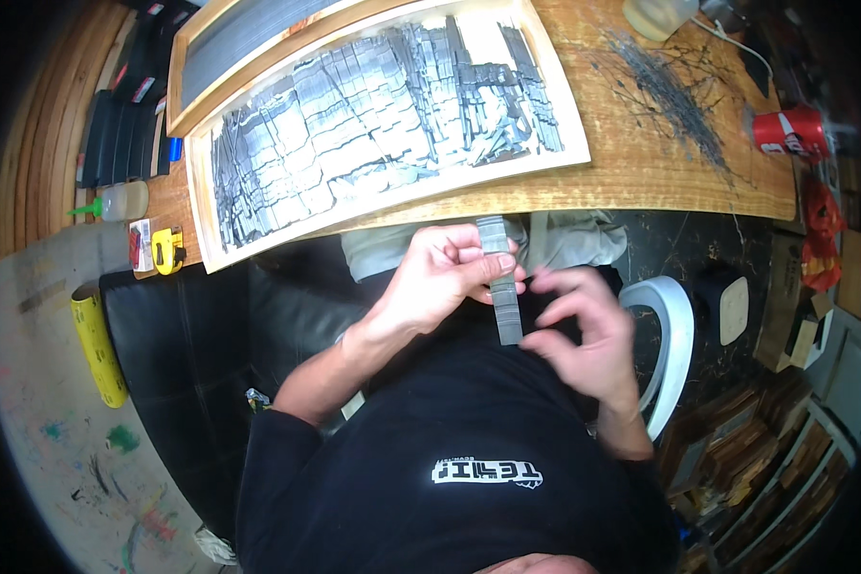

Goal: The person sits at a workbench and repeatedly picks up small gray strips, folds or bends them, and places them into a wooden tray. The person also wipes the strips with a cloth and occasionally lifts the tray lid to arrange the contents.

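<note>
Wooden workbench (641, 163) stretched across the far side, and we sat below its near edge holding one strip (500, 282) of grey metal pieces over our lap.

Most of the work looked undone, we judged: the big shallow tray (373, 206) on the bench lay crowded with loose grey strips, a second tray (201, 57) sat at the far left corner, and loose wires (670, 91) littered the right end. Our left hand (440, 277) was closed around the strip's upper half; our right hand (584, 330), fingers half curled, touched its lower end. The strip's long axis ran near to far, its top pointing toward the bench's near edge.
</note>
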### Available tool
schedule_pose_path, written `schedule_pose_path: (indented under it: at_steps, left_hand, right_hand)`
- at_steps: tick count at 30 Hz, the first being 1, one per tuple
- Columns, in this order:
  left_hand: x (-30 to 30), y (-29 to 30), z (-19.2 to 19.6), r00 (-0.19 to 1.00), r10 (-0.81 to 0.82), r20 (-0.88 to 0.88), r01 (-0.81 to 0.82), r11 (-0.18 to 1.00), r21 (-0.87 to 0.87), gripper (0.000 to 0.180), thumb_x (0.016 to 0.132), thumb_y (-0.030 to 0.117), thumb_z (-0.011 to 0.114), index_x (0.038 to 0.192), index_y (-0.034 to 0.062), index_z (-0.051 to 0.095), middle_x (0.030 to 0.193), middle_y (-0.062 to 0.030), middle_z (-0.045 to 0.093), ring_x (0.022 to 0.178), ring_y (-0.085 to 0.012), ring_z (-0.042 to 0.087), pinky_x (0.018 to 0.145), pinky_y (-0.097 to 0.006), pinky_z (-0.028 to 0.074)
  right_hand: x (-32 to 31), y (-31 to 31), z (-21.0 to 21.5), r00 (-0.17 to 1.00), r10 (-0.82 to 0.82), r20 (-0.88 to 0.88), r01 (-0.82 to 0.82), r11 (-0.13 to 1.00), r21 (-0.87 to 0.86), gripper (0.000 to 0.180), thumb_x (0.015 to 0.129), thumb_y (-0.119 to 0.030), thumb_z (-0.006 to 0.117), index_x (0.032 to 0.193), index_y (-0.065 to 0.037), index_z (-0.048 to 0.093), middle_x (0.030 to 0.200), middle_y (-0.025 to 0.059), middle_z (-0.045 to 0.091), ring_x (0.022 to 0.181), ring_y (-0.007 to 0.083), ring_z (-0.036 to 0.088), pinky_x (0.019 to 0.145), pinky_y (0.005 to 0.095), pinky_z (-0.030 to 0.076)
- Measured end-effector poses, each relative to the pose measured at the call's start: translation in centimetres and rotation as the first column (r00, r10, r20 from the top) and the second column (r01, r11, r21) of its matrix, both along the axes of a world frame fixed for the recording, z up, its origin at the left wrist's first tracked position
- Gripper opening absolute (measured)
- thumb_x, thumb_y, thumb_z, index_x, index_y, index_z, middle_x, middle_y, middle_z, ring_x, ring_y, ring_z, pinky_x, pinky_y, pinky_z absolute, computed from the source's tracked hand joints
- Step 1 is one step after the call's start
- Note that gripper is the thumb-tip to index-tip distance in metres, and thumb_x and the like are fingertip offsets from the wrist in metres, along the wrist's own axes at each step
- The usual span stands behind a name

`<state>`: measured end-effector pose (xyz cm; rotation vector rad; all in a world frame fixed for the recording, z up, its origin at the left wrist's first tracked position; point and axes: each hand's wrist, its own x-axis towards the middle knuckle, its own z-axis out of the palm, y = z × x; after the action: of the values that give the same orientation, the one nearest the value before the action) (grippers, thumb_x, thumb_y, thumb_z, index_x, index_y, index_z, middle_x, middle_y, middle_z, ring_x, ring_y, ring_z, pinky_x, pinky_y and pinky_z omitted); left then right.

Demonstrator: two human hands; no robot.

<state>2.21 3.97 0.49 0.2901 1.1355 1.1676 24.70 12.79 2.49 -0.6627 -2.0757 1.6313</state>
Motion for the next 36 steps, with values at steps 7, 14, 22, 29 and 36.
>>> schedule_pose_path:
  at_steps: [7,14,22,29,36]
  left_hand:
    - [1.9,-1.2,1.8,0.996,0.040,-0.076,-0.032,0.994,0.105,0.053,0.100,0.006,0.073,0.149,0.0024,0.056,0.109,-0.0109,0.079,0.095,-0.0195,0.078,0.072,-0.026,0.061]
    - [2.1,-2.0,2.0,0.994,0.091,-0.065,-0.082,0.989,0.120,0.047,0.100,0.003,0.072,0.145,0.0010,0.060,0.106,-0.0126,0.079,0.096,-0.0201,0.078,0.074,-0.029,0.063]
    - [2.4,-1.9,1.9,0.995,0.068,-0.078,-0.058,0.991,0.124,0.046,0.100,0.004,0.072,0.144,0.0003,0.060,0.104,-0.0130,0.079,0.095,-0.0195,0.078,0.073,-0.027,0.062]
    - [2.4,-1.7,2.2,0.996,0.046,-0.073,-0.039,0.995,0.096,0.046,0.101,0.007,0.072,0.144,0.0007,0.060,0.103,-0.0123,0.080,0.094,-0.0197,0.079,0.070,-0.025,0.060]
    - [2.3,-1.6,2.2,0.997,0.014,-0.072,-0.008,0.997,0.080,0.045,0.100,0.007,0.073,0.143,0.0004,0.060,0.103,-0.0122,0.080,0.092,-0.0202,0.079,0.070,-0.024,0.060]
  right_hand:
    - [-2.7,2.9,0.8,0.683,-0.261,-0.682,-0.495,0.520,-0.696,0.066,0.101,-0.063,0.060,0.135,-0.006,0.054,0.157,0.0264,0.040,0.160,0.0492,0.013,0.120,0.0819,0.005]
    - [-3.0,3.0,0.1,0.651,-0.297,-0.699,-0.555,0.442,-0.705,0.068,0.100,-0.063,0.061,0.139,-0.007,0.054,0.160,0.0265,0.038,0.160,0.0489,0.011,0.120,0.0822,0.000]
    - [-3.0,3.4,0.0,0.625,-0.293,-0.724,-0.539,0.509,-0.671,0.069,0.101,-0.064,0.059,0.138,-0.006,0.053,0.161,0.0267,0.037,0.160,0.0495,0.010,0.119,0.0831,0.001]
    - [-3.0,3.6,0.3,0.650,-0.268,-0.711,-0.547,0.485,-0.682,0.070,0.101,-0.064,0.059,0.139,-0.006,0.053,0.161,0.0276,0.036,0.160,0.0510,0.008,0.119,0.0836,0.000]
    - [-2.9,3.7,0.5,0.660,-0.252,-0.708,-0.557,0.468,-0.686,0.071,0.100,-0.065,0.058,0.139,-0.005,0.052,0.160,0.0286,0.036,0.160,0.0516,0.007,0.119,0.0835,0.001]
